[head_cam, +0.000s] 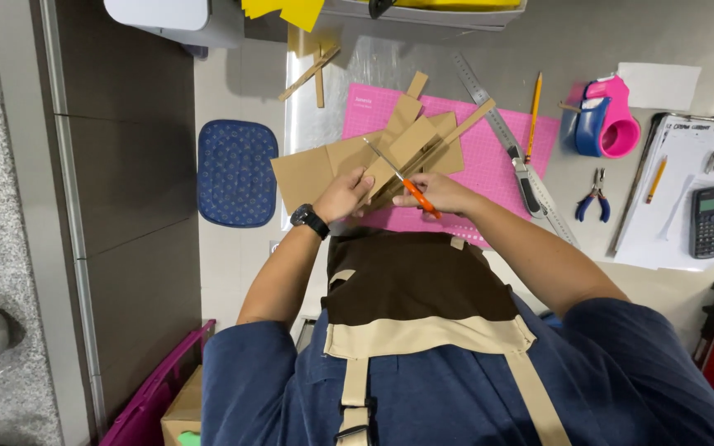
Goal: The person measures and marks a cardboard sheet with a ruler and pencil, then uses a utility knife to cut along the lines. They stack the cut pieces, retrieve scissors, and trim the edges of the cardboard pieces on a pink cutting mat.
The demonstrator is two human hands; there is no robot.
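Scissors into cardboard, over pink mat.

L hand [342, 195], black watch on wrist, fingers closed on the cardboard piece [402, 149], holding it just above the pink cutting mat [502, 157] on the desk [671, 272]. R hand [440, 194] fingers wrapped through orange-handled scissors [398, 177], blades open w/ tips at the cardboard. Steel ruler [497, 124] & pencil [533, 116] lie right of the mat; pliers [593, 202], calculator [711, 220] further right.

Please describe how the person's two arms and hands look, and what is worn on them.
Both forearms are bare. Dark blue sleeves reach only to around the elbows. The left hand has a black wristwatch on its wrist. The right hand shows no watch or ring, and no gloves.
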